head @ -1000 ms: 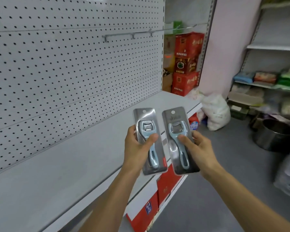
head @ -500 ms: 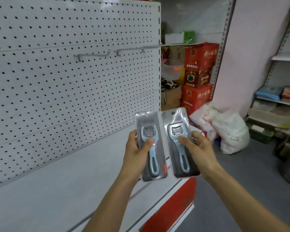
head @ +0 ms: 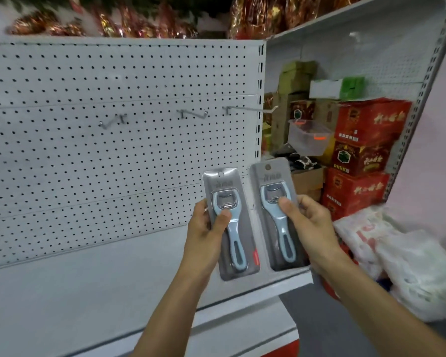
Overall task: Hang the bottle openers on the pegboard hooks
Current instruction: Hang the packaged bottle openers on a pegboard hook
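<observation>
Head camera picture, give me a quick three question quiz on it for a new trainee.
1. True or false: both bottle openers already hang on hooks.
2. How many hooks show on the pegboard? A) one B) three C) six
3. What does each hand hold?

Key
1. False: the left hand and right hand hold them below the hooks.
2. B: left hook, middle hook, right hook, all bare.
3. One packaged opener each: left opener, right opener.
</observation>
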{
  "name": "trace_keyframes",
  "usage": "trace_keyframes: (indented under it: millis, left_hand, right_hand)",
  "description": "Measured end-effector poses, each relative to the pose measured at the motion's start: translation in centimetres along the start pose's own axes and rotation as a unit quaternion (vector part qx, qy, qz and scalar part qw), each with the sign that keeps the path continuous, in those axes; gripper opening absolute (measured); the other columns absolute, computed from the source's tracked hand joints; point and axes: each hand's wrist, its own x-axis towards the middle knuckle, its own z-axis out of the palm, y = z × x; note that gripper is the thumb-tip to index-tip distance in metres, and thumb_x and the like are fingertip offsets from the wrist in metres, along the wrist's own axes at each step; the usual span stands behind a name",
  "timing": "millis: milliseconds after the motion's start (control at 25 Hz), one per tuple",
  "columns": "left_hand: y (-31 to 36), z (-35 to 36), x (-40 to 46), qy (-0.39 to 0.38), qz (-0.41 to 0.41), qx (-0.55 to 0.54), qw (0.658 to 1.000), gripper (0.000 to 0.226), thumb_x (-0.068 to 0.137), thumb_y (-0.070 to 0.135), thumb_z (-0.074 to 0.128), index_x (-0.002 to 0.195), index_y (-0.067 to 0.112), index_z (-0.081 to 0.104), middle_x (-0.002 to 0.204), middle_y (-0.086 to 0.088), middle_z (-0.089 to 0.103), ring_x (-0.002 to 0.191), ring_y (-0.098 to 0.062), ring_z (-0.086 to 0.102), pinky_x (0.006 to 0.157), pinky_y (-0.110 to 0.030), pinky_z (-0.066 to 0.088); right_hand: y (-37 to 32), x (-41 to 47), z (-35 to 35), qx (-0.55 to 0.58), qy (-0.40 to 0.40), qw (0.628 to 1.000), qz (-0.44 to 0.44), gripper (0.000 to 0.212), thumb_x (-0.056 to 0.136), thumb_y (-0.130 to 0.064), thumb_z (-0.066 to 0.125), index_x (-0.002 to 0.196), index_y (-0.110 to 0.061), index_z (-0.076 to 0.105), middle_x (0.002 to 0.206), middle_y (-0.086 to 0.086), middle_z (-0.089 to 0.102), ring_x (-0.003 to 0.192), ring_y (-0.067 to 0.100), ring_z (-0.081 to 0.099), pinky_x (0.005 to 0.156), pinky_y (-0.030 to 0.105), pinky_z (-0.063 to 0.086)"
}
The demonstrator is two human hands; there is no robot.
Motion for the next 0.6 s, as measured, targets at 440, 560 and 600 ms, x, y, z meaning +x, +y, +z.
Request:
trace_keyframes:
  millis: [440, 560, 600]
  left_hand:
    - [4.3, 6.3, 4.7, 0.056, 0.078, 0.011, 0.995, 0.047, 0.094, 0.017, 0.060, 0.132, 0.030, 0.038, 0.101, 0.009, 0.074, 0.086, -0.004, 0.071, 0.075, -0.019, 0.056]
    - [4.5, 6.4, 5.4, 0.068, 0.092, 0.012, 0.993, 0.047, 0.094, 0.016, 0.060, 0.133, 0.030, 0.038, 0.100, 0.008, 0.075, 0.089, -0.007, 0.071, 0.084, -0.031, 0.054]
    - [4.4, 6.5, 5.6, 0.072, 0.094, 0.012, 0.993, 0.047, 0.094, 0.016, 0.060, 0.133, 0.030, 0.038, 0.099, 0.008, 0.075, 0.089, -0.008, 0.071, 0.085, -0.032, 0.054]
  right_hand:
    - [-5.1, 10.2, -2.7, 0.054, -0.039, 0.995, -0.072, 0.018, 0.088, -0.026, 0.065, 0.093, -0.009, 0.064, 0.075, -0.001, 0.073, 0.066, 0.012, 0.069, 0.059, 0.026, 0.057]
    - [-5.1, 11.3, -2.1, 0.049, -0.060, 0.995, -0.069, 0.013, 0.089, -0.025, 0.064, 0.089, -0.012, 0.064, 0.076, -0.001, 0.073, 0.066, 0.011, 0.070, 0.060, 0.026, 0.057]
    - [-5.0, 11.7, -1.9, 0.046, -0.062, 0.995, -0.065, 0.011, 0.090, -0.025, 0.064, 0.087, -0.014, 0.065, 0.078, 0.000, 0.073, 0.067, 0.012, 0.070, 0.061, 0.027, 0.058]
